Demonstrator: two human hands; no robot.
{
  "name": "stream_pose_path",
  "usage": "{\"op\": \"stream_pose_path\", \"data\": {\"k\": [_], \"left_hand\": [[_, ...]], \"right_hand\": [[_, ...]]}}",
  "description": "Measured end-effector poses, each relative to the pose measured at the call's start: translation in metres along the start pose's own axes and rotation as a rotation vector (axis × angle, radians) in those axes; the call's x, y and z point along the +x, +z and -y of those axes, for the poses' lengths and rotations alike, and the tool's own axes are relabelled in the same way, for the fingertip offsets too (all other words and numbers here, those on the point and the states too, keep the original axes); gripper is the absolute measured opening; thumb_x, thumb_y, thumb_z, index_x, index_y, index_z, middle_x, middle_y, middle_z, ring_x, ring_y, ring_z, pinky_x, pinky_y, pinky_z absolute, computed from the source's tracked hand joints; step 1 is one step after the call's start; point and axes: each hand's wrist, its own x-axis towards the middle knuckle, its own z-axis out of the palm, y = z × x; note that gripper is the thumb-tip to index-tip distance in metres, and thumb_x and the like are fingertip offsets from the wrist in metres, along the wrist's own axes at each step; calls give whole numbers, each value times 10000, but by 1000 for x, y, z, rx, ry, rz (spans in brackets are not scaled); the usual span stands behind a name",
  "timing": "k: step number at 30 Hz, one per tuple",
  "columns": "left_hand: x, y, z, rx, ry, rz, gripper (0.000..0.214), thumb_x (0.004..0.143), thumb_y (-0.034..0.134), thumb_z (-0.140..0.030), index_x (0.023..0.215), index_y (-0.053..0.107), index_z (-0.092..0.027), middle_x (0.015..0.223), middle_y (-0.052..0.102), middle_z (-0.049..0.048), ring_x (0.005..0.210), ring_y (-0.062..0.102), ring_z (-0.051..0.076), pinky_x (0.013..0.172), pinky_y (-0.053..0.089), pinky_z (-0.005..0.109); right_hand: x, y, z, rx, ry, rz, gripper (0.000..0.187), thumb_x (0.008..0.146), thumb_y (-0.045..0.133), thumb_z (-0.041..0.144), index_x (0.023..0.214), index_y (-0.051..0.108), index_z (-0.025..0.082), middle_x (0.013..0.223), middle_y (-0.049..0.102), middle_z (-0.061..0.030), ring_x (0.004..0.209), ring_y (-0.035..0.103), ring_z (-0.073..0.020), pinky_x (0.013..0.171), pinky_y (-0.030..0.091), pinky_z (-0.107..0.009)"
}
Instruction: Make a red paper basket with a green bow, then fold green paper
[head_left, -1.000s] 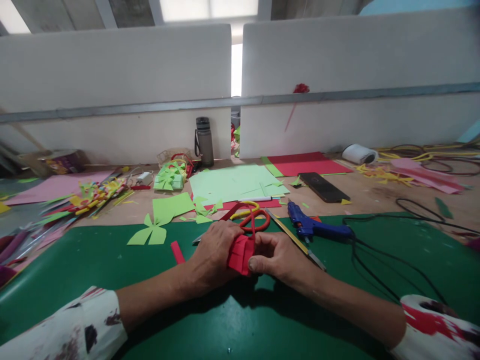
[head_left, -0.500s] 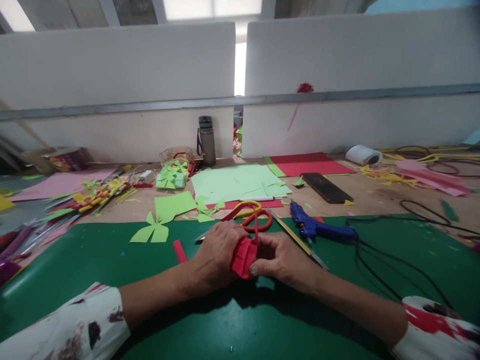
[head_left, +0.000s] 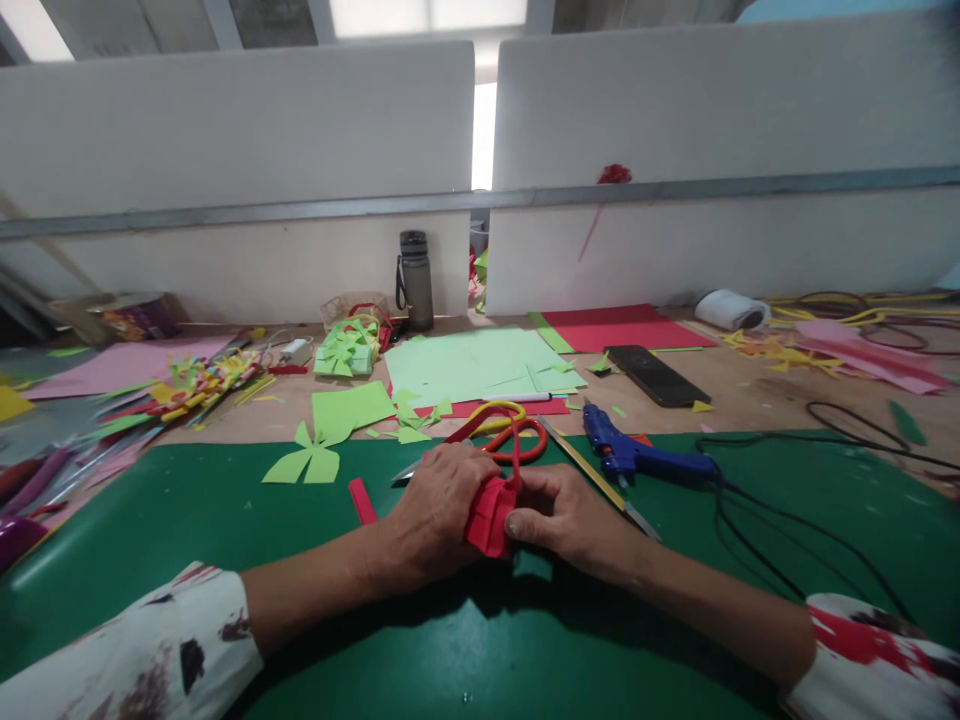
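Observation:
Between my two hands is a folded piece of red paper, with a narrow red strip rising from its right side. My left hand is curled over its left side, fingers mostly hidden behind it. At its right edge, my right hand pinches the paper between thumb and fingers. Just behind my hands lie scissors with red and yellow handles. A craft knife rests beyond my right hand, and a short red paper strip lies to the left of my left hand.
A blue glue gun with a black cord lies at the right, near a phone. Green paper sheets and cut leaf shapes are behind. A bottle stands against the white partition.
Almost nothing differs. My hands keep their hold on the red paper, and the whole view has shifted very slightly.

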Motion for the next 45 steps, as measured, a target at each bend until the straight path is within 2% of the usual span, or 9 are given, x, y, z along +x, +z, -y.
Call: {"op": "stream_pose_path", "data": {"k": [4,9,15,22,29,34,38,45], "left_hand": [[1,0,-2,2,-9,0,297,806,601,-309,1013,440,-169,907,598,82,798,561,210,693,484,368],[1,0,-3,28,42,5,280,819,579,-307,1014,434,-168,909,601,88,816,566,218,701,481,371],[0,1,-3,21,-3,-25,295,803,601,-297,1014,440,-167,901,596,84,808,553,214,710,478,367],[-2,1,-2,35,16,-22,307,797,606,-278,1026,435,-168,925,591,93,834,553,221,730,483,383],[-1,3,-1,20,-37,-38,326,788,632,-308,1018,446,-169,914,599,93,840,565,228,726,489,380],[-1,2,-2,22,-46,-31,314,800,602,-331,1023,443,-177,910,598,87,822,576,225,706,485,374],[-1,0,-3,20,-61,-5,311,817,582,-374,1021,453,-176,918,604,95,829,581,233,718,481,387],[-1,0,-2,14,-41,-22,269,856,536,-369,1013,477,-158,916,614,107,833,576,231,727,486,390]], "right_hand": [[0,-2,-2,-104,-44,10,288,781,623,429,756,622,142,692,573,9,656,510,-132,624,416,-248],[2,0,-3,-90,-5,-22,273,730,678,405,698,588,149,618,534,33,567,464,-105,541,381,-221],[-1,1,1,-192,-93,-14,259,824,582,394,791,620,140,726,584,-4,666,516,-136,616,421,-242],[-4,5,2,-177,-21,-109,167,794,621,310,784,601,144,707,589,1,643,530,-129,591,429,-225],[-4,4,-2,-230,-66,-83,299,897,483,382,732,576,151,655,558,13,591,484,-104,547,389,-210],[-2,6,3,-197,-26,-76,127,771,616,272,742,602,148,680,596,10,646,530,-130,604,427,-228],[-3,9,7,-182,29,-87,53,726,622,201,743,614,152,681,596,17,644,531,-129,601,430,-228],[-2,7,4,-117,61,-75,141,650,712,196,758,637,146,706,587,23,656,515,-124,618,421,-227]]}}
